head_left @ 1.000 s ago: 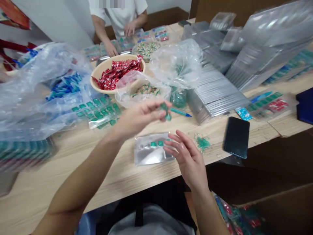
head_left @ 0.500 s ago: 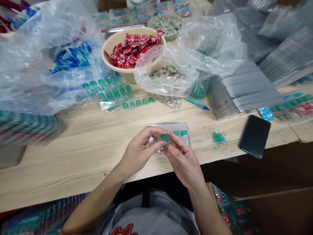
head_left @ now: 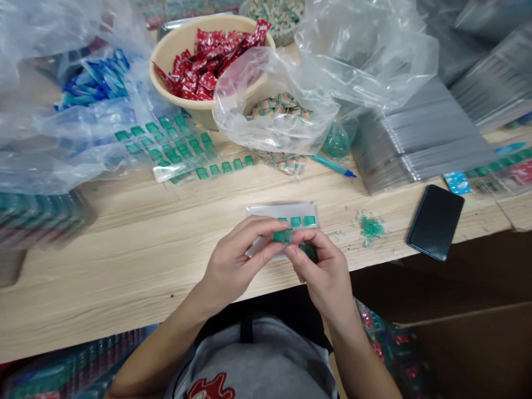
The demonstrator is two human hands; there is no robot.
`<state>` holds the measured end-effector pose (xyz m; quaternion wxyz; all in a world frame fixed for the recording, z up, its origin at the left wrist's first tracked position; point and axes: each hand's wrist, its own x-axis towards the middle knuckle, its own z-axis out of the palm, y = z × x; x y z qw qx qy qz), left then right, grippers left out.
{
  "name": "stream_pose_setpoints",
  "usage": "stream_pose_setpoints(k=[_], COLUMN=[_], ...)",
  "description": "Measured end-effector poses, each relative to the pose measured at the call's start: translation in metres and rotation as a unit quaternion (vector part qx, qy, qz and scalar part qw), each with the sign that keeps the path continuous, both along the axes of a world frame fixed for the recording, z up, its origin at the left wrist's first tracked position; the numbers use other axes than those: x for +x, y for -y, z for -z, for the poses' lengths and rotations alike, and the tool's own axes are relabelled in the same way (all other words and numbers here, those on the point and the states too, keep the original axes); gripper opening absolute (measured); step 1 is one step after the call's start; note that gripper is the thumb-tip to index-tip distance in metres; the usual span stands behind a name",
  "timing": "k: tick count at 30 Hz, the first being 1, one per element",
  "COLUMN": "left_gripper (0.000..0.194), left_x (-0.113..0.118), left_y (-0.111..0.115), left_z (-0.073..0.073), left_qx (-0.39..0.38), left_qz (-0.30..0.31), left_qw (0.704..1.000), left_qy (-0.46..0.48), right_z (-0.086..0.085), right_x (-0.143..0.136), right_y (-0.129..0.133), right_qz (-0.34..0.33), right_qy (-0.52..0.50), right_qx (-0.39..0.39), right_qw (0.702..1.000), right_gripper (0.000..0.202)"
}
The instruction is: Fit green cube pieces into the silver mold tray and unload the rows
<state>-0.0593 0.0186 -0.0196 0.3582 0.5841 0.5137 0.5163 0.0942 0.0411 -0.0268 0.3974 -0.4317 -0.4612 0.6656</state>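
Note:
Between the fingertips of both hands is a small translucent green plastic piece [head_left: 282,236]. My left hand [head_left: 233,260] pinches its left side with thumb and forefinger. My right hand [head_left: 326,271] grips its right end, and a second green piece [head_left: 310,252] shows behind the right fingers; whether it is held or lies below, I cannot tell. Under and behind the hands lies a clear shallow plastic tray [head_left: 261,210], partly covered by them. A green square piece [head_left: 310,220] and others like it sit in a row along the tray's right part.
Rows of green pieces [head_left: 183,148] lie back left, near blue-tipped items [head_left: 95,80] in plastic. Behind are a tub [head_left: 208,116] of red packets, a clear bag [head_left: 274,133], a blue pen [head_left: 332,165] and stacked grey trays [head_left: 424,138]. Green scraps [head_left: 369,227] and a phone [head_left: 436,221] are right.
The head view has shifted, so the table items appear higher. My right fingers have turned and curled further in, and a second green piece now shows by them.

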Motion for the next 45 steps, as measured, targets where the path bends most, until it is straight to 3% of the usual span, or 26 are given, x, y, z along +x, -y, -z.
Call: stream_pose_setpoints(k=[3, 5, 8, 10, 12, 14, 18, 21, 24, 26, 31, 35, 38, 40, 42, 45], left_gripper=[0.032, 0.024, 0.015, 0.025, 0.033, 0.036, 0.032, 0.022, 0.019, 0.017, 0.012, 0.011, 0.010, 0.008, 0.012, 0.019], left_x=[-0.001, -0.004, -0.008, -0.010, -0.010, -0.010, -0.009, -0.008, -0.005, -0.002, 0.002, -0.002, -0.010, -0.016, -0.023, -0.032], left_y=[-0.001, -0.001, -0.002, -0.002, -0.003, -0.002, 0.001, 0.005, 0.010, 0.013, 0.019, 0.028, 0.038, 0.040, 0.032, 0.008], left_z=[0.000, 0.001, 0.002, 0.002, 0.000, -0.002, -0.004, -0.002, 0.000, -0.001, -0.010, -0.012, -0.009, -0.004, 0.005, 0.027], left_qx=[-0.012, -0.053, -0.136, -0.186, -0.230, -0.264, -0.270, -0.247, -0.215, -0.189, -0.161, -0.185, -0.214, -0.197, -0.128, 0.004], left_qz=[0.023, 0.025, 0.034, 0.049, 0.051, 0.045, 0.046, 0.074, 0.087, 0.066, 0.004, 0.055, 0.087, 0.075, 0.038, 0.008], left_qw=[1.000, 0.997, 0.973, 0.934, 0.899, 0.882, 0.880, 0.888, 0.908, 0.933, 0.977, 0.972, 0.966, 0.976, 0.989, 0.970], left_qy=[0.003, 0.041, 0.186, 0.301, 0.370, 0.389, 0.387, 0.380, 0.350, 0.299, 0.138, 0.136, 0.119, 0.049, -0.071, -0.244], right_z=[-0.004, -0.004, 0.003, 0.011, 0.021, 0.031, 0.039, 0.029, 0.009, -0.003, -0.014, -0.004, 0.013, 0.023, 0.029, 0.030], right_x=[0.005, 0.011, 0.028, 0.043, 0.059, 0.073, 0.081, 0.066, 0.042, 0.027, 0.017, 0.021, 0.028, 0.036, 0.046, 0.059], right_y=[-0.001, -0.004, -0.014, -0.024, -0.036, -0.044, -0.046, -0.033, -0.018, -0.013, -0.013, -0.002, 0.007, 0.006, -0.001, -0.014], right_qz=[-0.012, 0.034, 0.179, 0.227, 0.212, 0.169, 0.135, 0.134, 0.054, -0.013, -0.096, -0.130, -0.121, -0.084, -0.032, 0.026], right_qy=[0.033, 0.085, 0.223, 0.314, 0.389, 0.435, 0.448, 0.375, 0.249, 0.188, 0.169, 0.251, 0.333, 0.386, 0.425, 0.444], right_qx=[0.031, 0.095, 0.220, 0.256, 0.256, 0.247, 0.252, 0.269, 0.292, 0.314, 0.373, 0.412, 0.449, 0.457, 0.445, 0.426], right_qw=[0.999, 0.991, 0.933, 0.886, 0.859, 0.849, 0.847, 0.877, 0.922, 0.930, 0.907, 0.866, 0.821, 0.797, 0.788, 0.788], right_gripper=[0.017, 0.015, 0.012, 0.019, 0.023, 0.018, 0.019, 0.016, 0.014, 0.019, 0.012, 0.011, 0.017, 0.019, 0.013, 0.012])
